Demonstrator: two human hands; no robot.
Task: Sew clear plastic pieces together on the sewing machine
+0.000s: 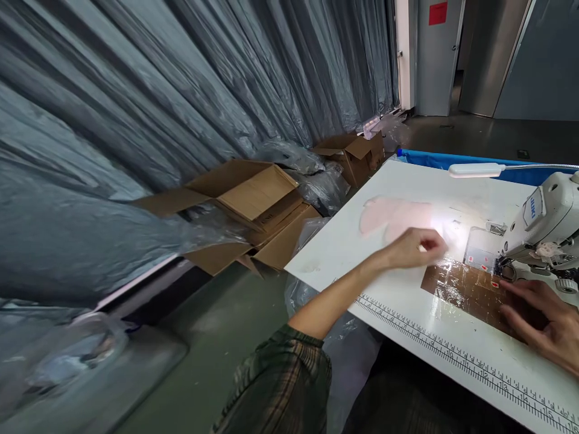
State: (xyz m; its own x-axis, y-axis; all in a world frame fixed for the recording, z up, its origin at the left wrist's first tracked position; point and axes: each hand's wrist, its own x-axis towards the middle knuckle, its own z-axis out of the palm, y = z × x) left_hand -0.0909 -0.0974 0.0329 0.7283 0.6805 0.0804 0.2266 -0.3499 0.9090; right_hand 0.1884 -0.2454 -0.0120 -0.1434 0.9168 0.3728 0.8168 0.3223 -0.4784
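My left hand (418,247) is above the white sewing table (335,253), with thumb and fingertips curled together in a pinch. Its fingertips are blurred, and anything between them is too small to make out. Just beyond that hand lie pale pink fabric pieces (393,215). My right hand (545,319) has its fingers stretched out at the right end of a brown, shiny tape-covered panel (465,292), close to the needle area of the white sewing machine (543,223). I see nothing gripped in it.
A slim lamp (477,170) lights the tabletop. A printed ruler (429,343) runs along the near table edge. Left of the table stand open cardboard boxes (257,199) with clear plastic bags (323,184), in front of a grey curtain (203,90).
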